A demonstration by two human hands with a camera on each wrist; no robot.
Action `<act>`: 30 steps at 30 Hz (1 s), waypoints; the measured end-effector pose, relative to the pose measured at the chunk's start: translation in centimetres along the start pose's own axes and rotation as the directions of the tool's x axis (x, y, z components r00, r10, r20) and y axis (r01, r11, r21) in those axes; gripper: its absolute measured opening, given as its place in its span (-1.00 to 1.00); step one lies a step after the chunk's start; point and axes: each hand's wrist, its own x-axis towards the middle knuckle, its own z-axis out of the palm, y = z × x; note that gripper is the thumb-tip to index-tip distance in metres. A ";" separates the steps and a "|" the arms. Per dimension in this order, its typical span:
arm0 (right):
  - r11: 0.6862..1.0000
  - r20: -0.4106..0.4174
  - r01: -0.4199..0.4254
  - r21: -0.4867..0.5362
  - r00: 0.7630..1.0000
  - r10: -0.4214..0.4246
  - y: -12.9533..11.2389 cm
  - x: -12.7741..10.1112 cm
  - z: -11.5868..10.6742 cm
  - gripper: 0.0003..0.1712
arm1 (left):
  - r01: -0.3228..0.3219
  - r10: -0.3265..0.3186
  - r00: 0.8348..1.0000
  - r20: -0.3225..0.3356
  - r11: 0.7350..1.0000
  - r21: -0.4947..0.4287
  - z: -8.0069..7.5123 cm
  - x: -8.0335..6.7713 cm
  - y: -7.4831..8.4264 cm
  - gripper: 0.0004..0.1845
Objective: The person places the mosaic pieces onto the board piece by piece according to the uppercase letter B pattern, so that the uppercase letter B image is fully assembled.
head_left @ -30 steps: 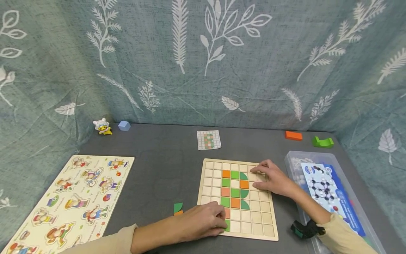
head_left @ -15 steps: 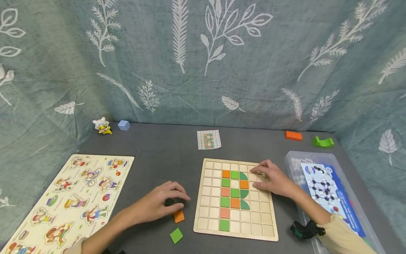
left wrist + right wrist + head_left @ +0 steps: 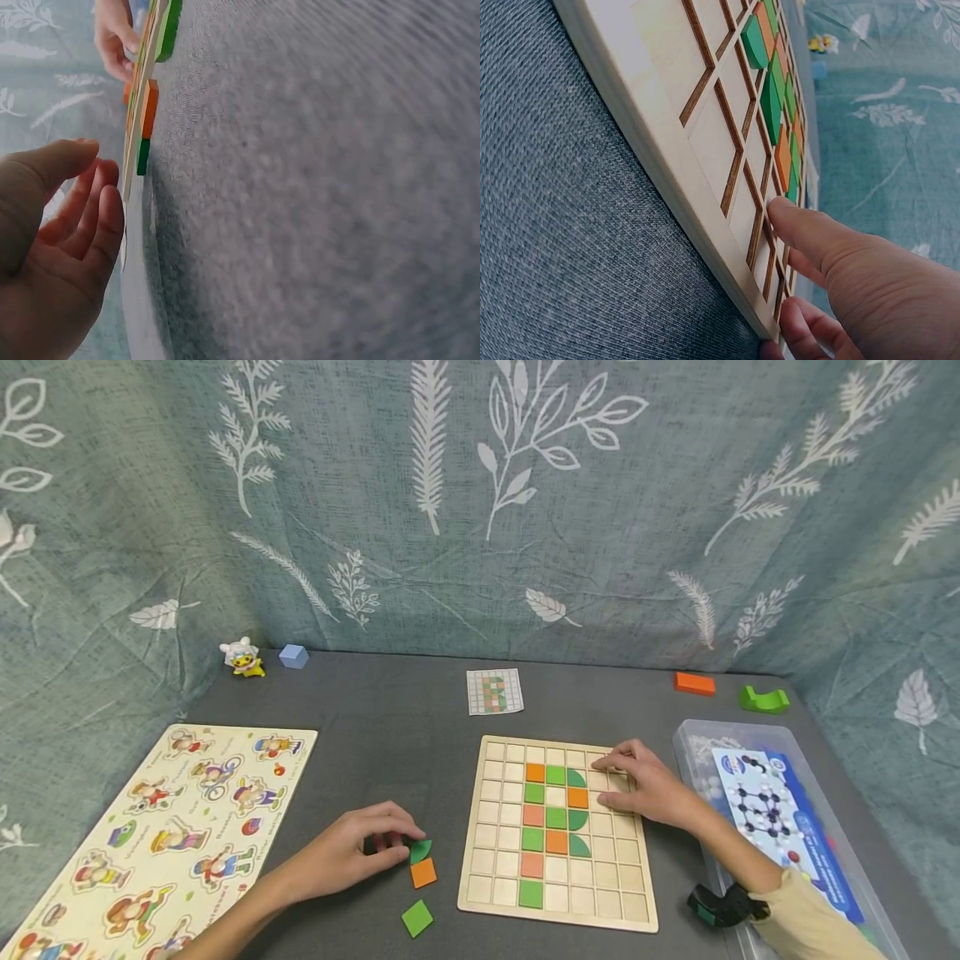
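Note:
A wooden grid board (image 3: pixel 626 881) lies on the grey table and holds orange and green tiles (image 3: pixel 556 817). My right hand (image 3: pixel 645 787) rests flat on the board's upper right squares, fingers straight (image 3: pixel 817 240). My left hand (image 3: pixel 375 845) lies on the table left of the board. Its fingertips reach a dark green quarter-circle piece (image 3: pixel 421 850). In the left wrist view the fingers (image 3: pixel 101 206) are loosely bent with nothing between them, and the dark green piece (image 3: pixel 142 156) sits just beyond. An orange square (image 3: pixel 423 872) and a green square (image 3: pixel 417 917) lie loose nearby.
A small pattern card (image 3: pixel 493 691) lies behind the board. A figure puzzle board (image 3: pixel 161 839) fills the left. A clear plastic box (image 3: pixel 780 827) stands at the right edge. A toy duck (image 3: pixel 242 658), a blue cube (image 3: pixel 293 657), an orange block (image 3: pixel 693 682) and a green block (image 3: pixel 763 698) line the back.
My left hand left the board's bottom rows, where a green square now lies, and came to the loose pieces left of the board. The right hand has stayed put.

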 end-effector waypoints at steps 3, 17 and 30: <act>1.000 -0.001 0.000 0.000 1.000 0.000 0.1 0.0 0.0 -0.53 | 0.000 0.001 0.999 0.032 1.000 -0.022 0.0 0.1 0.2 -0.79; 1.000 0.001 -0.005 0.000 1.000 0.005 0.1 0.0 0.0 -0.53 | -0.018 0.044 0.916 0.398 0.998 -0.067 -0.1 1.5 0.1 -0.68; 1.000 -0.009 0.001 0.000 1.000 -0.001 0.2 0.1 0.1 -0.54 | -0.048 0.015 0.928 0.373 0.996 0.078 0.4 2.2 0.0 -0.67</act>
